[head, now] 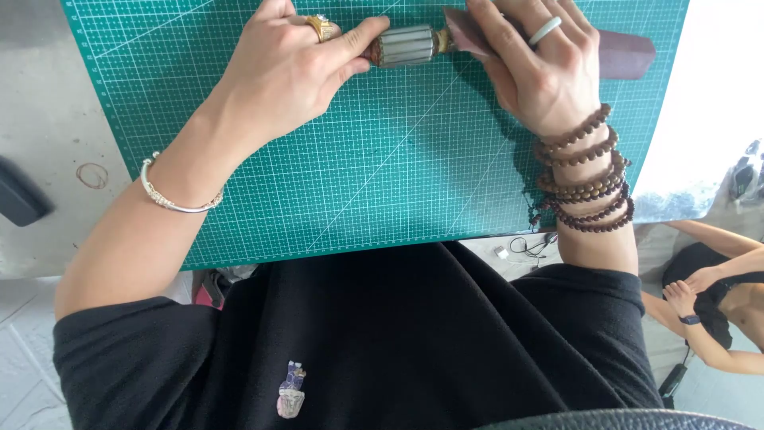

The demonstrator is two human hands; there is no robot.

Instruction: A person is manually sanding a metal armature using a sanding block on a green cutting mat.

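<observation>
My left hand [290, 68], with a gold ring and a silver bangle at the wrist, grips one end of a small ribbed metal motor rotor [406, 45] lying on a green cutting mat [374, 167]. My right hand [541, 64], wearing a pale ring and several brown bead bracelets, presses a dark reddish flat piece [625, 54] against the rotor's other end. The rotor's right end and part of the reddish piece are hidden under my right fingers.
The mat lies on a grey table [48, 119] with a dark object [17, 195] at the left edge. Another person's arms [708, 306] show at the lower right, below the table. My black shirt fills the bottom.
</observation>
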